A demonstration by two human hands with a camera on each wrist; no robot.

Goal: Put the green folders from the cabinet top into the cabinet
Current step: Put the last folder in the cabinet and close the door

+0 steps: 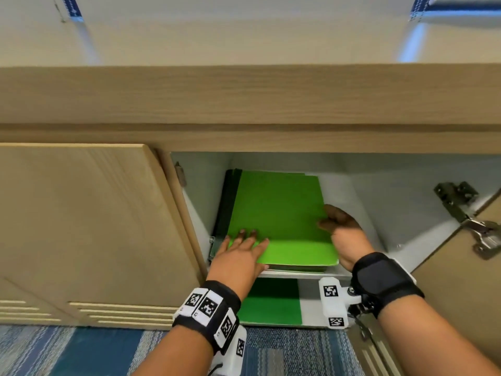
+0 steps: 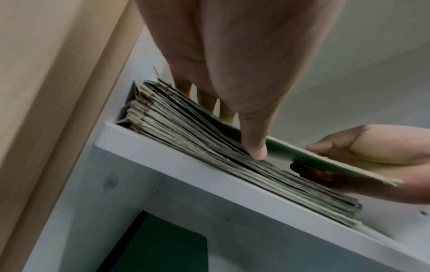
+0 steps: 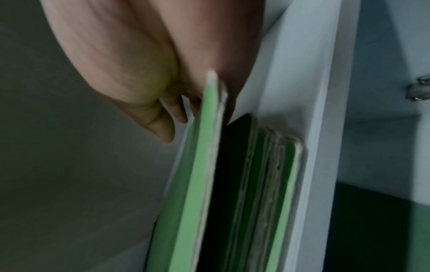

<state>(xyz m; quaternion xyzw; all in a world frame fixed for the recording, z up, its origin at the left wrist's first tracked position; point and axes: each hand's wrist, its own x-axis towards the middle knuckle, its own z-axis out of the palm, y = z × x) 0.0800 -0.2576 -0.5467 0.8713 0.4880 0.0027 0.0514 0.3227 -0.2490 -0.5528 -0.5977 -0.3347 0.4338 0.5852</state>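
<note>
At the left of the head view a closed wooden cabinet door fills the middle of the frame, with blue patterned carpet along the bottom edge. Right of it the cabinet stands open, its white upper shelf running across the centre. The left hand, low and centre-left, lies flat with straight fingers on the near left corner of the top green folder; the left wrist view shows its fingers stretched down onto the folder stack without curling round anything. That stack lies on the upper shelf, against the left inner wall, and the top folder sits on it with its right side lifted slightly clear of the pile. Below the shelf, at lower centre, another green folder lies on the lower shelf. Further right, the right hand holds the top folder's right edge, thumb above and fingers beneath it, as the left wrist view confirms; the right wrist view is blurred but shows the same pinch. At the far right, a metal hinge joins the opened door to the cabinet side.
</note>
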